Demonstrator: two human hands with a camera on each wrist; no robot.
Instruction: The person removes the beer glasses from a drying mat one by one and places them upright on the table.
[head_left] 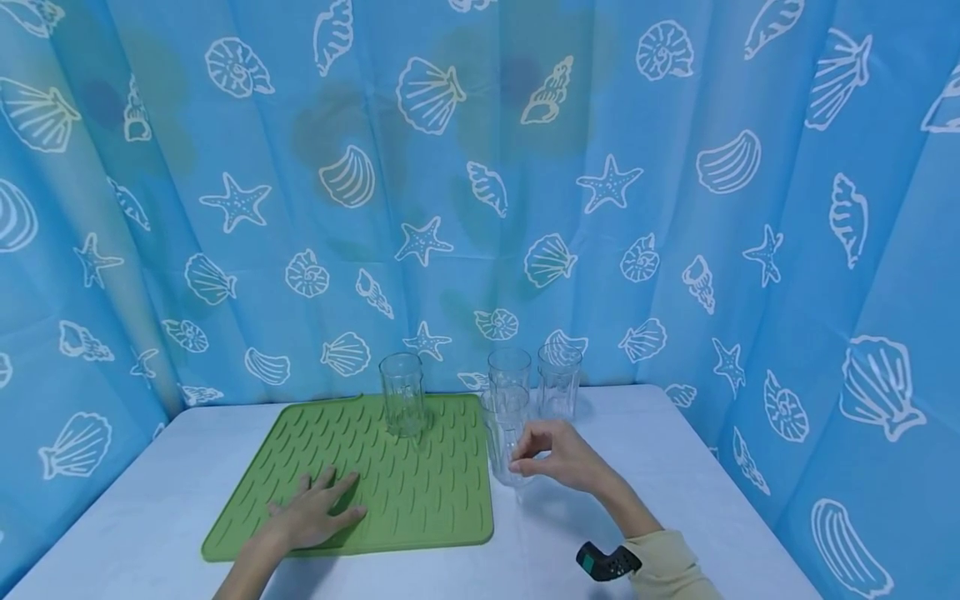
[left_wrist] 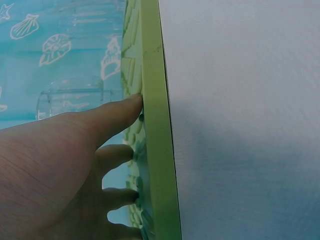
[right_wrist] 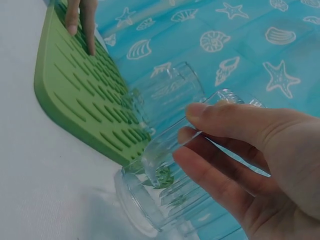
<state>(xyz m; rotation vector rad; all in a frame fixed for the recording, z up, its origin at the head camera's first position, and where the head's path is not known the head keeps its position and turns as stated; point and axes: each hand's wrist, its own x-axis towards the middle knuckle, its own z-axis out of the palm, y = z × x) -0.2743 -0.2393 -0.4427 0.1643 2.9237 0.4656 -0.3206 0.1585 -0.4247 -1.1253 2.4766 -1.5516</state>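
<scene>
A clear glass mug (head_left: pixel 498 442) with a handle stands on the white cloth just off the right edge of a green ridged drying mat (head_left: pixel 420 517). My right hand (head_left: pixel 561 457) is at its near right side; in the right wrist view thumb and fingers pinch the handle of this mug (right_wrist: pixel 142 202). With fingers spread, my left hand (head_left: pixel 311 512) rests on the front left part of the mat. The left wrist view shows its thumb near the mat's front edge (left_wrist: pixel 157 100). Another glass mug (head_left: pixel 402 396) stands upright on the mat toward the back.
Two more clear glasses, one at the back right (head_left: pixel 559 387) and one directly behind the gripped mug (head_left: pixel 510 361), stand on the white-covered table (head_left: pixel 637 467). A blue shell-print curtain (head_left: pixel 480 200) hangs behind and along both sides. A black band (head_left: pixel 606 562) is near the right sleeve.
</scene>
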